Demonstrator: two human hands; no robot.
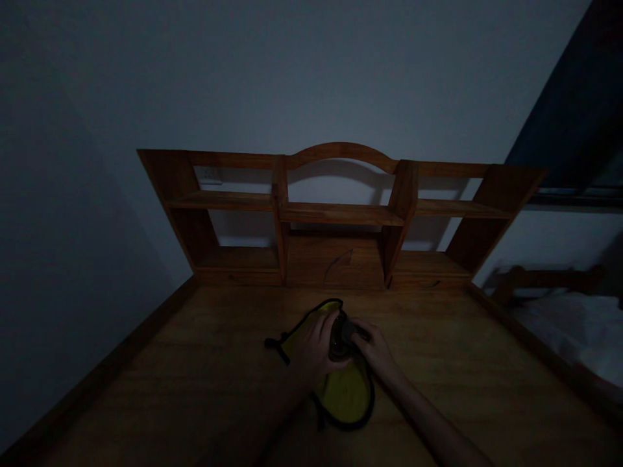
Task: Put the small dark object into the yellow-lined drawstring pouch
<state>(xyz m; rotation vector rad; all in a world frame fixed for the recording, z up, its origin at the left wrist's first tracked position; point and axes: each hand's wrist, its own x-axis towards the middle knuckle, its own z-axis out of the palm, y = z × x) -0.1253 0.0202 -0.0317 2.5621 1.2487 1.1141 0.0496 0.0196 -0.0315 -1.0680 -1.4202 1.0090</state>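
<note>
A yellow cloth pouch with black trim [346, 393] lies flat on the wooden desk [195, 376] in dim light. Above it, my left hand [311, 350] is wrapped round a small dark round object [339, 344], perhaps a jar or lens; the light is too low to name it. My right hand [372, 344] grips the same object from the right side, fingers curled on its end. Both hands meet over the pouch's upper half. A black strap end [273, 344] sticks out left of the pouch.
A wooden hutch with open shelves [335, 214] stands at the back of the desk against a pale wall. To the right are a bed with white bedding [584, 331] and a dark window [574, 130]. The desk has raised side edges.
</note>
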